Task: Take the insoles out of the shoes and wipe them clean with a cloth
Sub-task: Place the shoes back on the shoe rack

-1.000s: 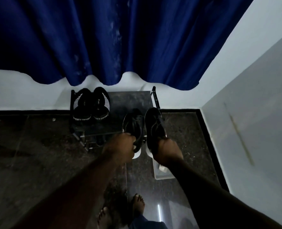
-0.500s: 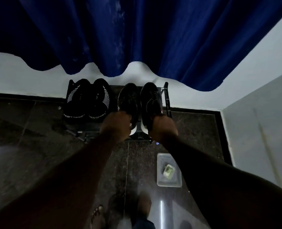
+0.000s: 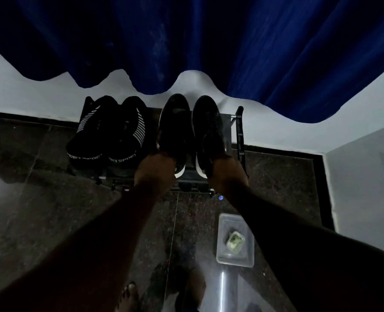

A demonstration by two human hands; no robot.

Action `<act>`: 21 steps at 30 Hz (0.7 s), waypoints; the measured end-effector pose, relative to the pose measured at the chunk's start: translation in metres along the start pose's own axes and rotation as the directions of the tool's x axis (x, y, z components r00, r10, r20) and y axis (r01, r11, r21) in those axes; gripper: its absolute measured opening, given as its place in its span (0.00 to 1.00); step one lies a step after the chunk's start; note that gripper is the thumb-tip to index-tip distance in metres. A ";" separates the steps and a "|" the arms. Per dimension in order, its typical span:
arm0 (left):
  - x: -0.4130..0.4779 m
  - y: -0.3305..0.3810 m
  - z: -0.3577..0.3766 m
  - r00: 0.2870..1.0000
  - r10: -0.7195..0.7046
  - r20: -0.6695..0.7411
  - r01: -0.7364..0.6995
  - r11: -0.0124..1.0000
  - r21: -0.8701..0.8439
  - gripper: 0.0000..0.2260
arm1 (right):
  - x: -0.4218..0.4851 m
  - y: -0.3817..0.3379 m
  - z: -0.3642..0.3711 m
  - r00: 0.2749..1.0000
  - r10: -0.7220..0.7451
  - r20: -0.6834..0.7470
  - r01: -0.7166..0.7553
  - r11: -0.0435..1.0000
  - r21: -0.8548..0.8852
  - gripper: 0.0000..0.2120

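Two black shoes with white soles lie side by side on the right half of a low metal shoe rack [image 3: 239, 129], toes toward the wall. My left hand [image 3: 155, 170] grips the heel of the left black shoe [image 3: 175, 124]. My right hand [image 3: 228, 171] grips the heel of the right black shoe [image 3: 207, 127]. The insides of the shoes are too dark to make out any insole. A crumpled greenish cloth [image 3: 235, 241] lies in a clear plastic container [image 3: 224, 255] on the floor near my right forearm.
A second pair of black shoes with white stripes [image 3: 110, 134] fills the rack's left half. A dark blue curtain [image 3: 186, 41] hangs above the rack against the white wall. The floor is dark polished stone; my bare feet [image 3: 130, 296] show at the bottom. A wall corner stands at the right.
Both hands carried the two black shoes forward from above the floor onto the right side of the rack, beside the striped pair. The container with the cloth has come into full view.
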State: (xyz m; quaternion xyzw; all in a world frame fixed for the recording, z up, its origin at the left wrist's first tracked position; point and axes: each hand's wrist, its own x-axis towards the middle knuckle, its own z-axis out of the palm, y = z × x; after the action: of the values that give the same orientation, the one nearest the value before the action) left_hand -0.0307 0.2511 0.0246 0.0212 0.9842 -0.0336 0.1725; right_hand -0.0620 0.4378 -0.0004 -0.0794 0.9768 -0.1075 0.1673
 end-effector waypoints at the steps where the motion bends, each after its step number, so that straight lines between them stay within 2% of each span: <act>1: 0.000 0.001 0.003 1.000 -0.007 0.010 0.007 1.000 -0.004 0.14 | 0.000 0.003 0.003 1.000 0.009 0.002 -0.009 1.000 0.007 0.13; 12: 0.002 0.002 0.010 0.998 -0.058 -0.029 0.058 0.998 0.010 0.14 | 0.003 0.007 0.021 0.999 0.045 -0.011 -0.045 0.998 0.041 0.16; 21: 0.003 0.001 0.015 0.999 -0.031 -0.040 0.031 0.999 0.006 0.16 | 0.004 0.006 0.031 0.996 0.077 -0.046 -0.075 0.996 0.044 0.16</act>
State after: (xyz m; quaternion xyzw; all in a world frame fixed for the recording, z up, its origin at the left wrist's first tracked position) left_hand -0.0280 0.2508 0.0092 0.0073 0.9876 -0.0393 0.1521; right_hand -0.0559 0.4377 -0.0313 -0.0362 0.9803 -0.1237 0.1494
